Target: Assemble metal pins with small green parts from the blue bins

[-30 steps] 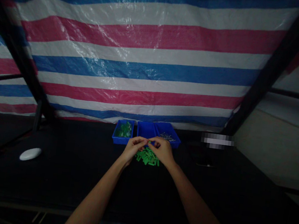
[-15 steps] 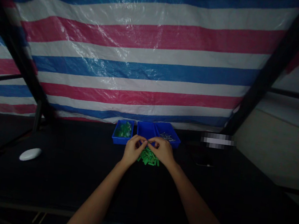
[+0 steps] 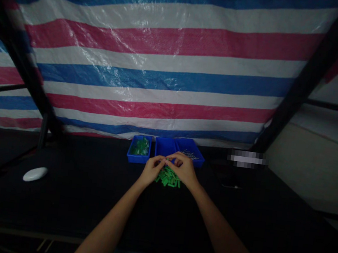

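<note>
My left hand (image 3: 152,170) and my right hand (image 3: 184,170) meet at their fingertips above a pile of small green pieces (image 3: 169,177) on the black table. Both hands are pinched closed around something tiny and greenish between them, too small to make out. Behind the hands stands a blue tray (image 3: 165,146) with two compartments; thin metal pieces (image 3: 189,154) lie in its right one. To its left a smaller blue bin (image 3: 129,158) holds green translucent pieces (image 3: 140,146).
A white rounded object (image 3: 35,174) lies on the table (image 3: 84,198) at the left. A dark flat object (image 3: 227,180) lies at the right, near a blurred pale patch. Dark frame bars rise on both sides before a striped sheet (image 3: 163,76).
My right hand's fingers have shifted slightly up, and a small greenish thing now shows between the fingertips. My left hand has turned a little and its fingers sit slightly lower.
</note>
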{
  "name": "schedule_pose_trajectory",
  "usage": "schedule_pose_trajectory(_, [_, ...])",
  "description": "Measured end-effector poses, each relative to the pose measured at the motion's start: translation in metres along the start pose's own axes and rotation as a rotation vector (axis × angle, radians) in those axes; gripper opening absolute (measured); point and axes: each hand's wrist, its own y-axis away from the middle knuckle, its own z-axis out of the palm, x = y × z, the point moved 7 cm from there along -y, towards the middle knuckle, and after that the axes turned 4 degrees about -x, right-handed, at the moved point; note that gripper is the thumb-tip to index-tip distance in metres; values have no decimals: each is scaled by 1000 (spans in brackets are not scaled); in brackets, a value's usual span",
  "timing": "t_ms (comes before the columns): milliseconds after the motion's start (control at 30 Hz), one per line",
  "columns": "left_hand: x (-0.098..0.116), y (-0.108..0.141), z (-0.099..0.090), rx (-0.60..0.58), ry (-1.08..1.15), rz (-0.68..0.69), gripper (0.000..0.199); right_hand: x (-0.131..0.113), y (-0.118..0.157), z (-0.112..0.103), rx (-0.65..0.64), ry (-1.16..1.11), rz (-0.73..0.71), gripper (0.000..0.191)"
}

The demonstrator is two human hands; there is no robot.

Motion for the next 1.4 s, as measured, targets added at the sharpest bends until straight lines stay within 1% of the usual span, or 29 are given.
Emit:
schedule_pose_trajectory(200, [-4, -1, 2, -17, 118, -70, 34, 3, -1, 0, -1, 4, 6, 15])
schedule_pose_trajectory(400, [-1, -1, -7, 50, 181, -107, 34, 8, 0, -4, 21, 124, 50, 14])
schedule_pose_trajectory(600, [0, 0, -6, 63, 212, -93, 29, -1, 2, -4, 8, 278, 16, 13])
schedule_pose_trajectory(800, [-1, -1, -6, 84, 206, -51, 26, -6, 3, -1, -15, 352, -7, 15])
schedule_pose_trajectory(900, [-3, -2, -8, 94, 146, -45, 26, -5, 3, -1, -21, 367, -2, 15])
schedule_pose_trajectory(1000, [-3, -3, -15, 115, 45, -22, 26, 2, 2, -5, 3, 373, 24, 18])
schedule_pose_trajectory(1167, [7, -2, -31, 157, -123, 41, 25, 17, 1, -13, 65, 389, 72, 25])
schedule_pose_trajectory(1300, [20, 3, -39, 117, -348, 57, 23, 26, 1, -15, 107, 430, 75, 28])
schedule_pose_trajectory(1400, [22, 6, -39, 27, -473, 43, 21, 32, 1, -15, 107, 458, 71, 28])
